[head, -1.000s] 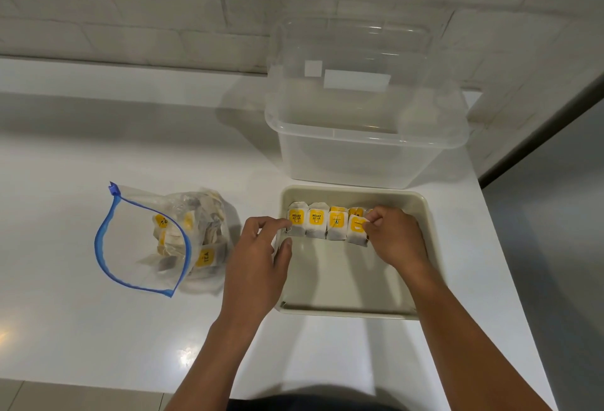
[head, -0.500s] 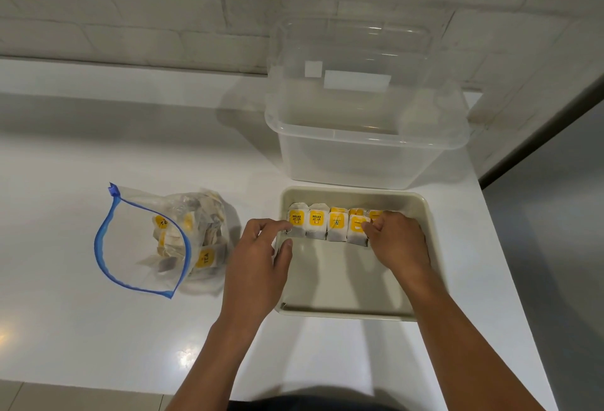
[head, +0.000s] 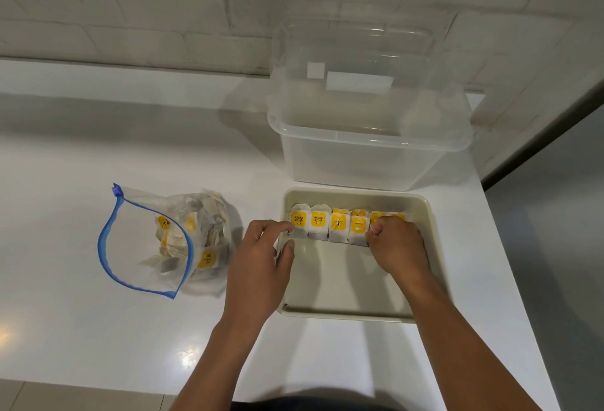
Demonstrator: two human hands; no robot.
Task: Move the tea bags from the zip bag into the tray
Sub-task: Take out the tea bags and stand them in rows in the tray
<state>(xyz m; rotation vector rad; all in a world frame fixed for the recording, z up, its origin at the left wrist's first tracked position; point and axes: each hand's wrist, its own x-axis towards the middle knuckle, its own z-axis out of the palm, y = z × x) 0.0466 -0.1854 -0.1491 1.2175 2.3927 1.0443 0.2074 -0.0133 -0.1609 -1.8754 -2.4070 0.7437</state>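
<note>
Two hands work at the beige tray [head: 434,247], which serves as the landmark on the white counter [head: 81,329]. Along the tray's far wall stands a row of tea bags [head: 330,226] with yellow tags, upright and touching one another, filling most of that wall from the tray's left corner toward its right. The left hand [head: 258,267] sits at the tray's left rim, fingers curled, its fingertips [head: 287,230] meeting the leftmost bag of the row and its thumb resting on the tray's left edge; whether it truly pinches that bag I cannot tell. The right hand [head: 397,247] lies inside the tray at the right end of the row, fingers curled down onto the last bags there, which it covers; whether it grips one or only presses them is hidden. The near half of the tray floor, between the row and the tray's front rim, is bare. Left of the tray, well apart from it, the zip bag [head: 157,240] lies on the counter with its blue-edged mouth gaping open, more tea bags heaped in its closed end nearer the tray. Just behind the tray stands a clear plastic tub [head: 369,155]. Right of the tray the counter's edge runs close by.
</note>
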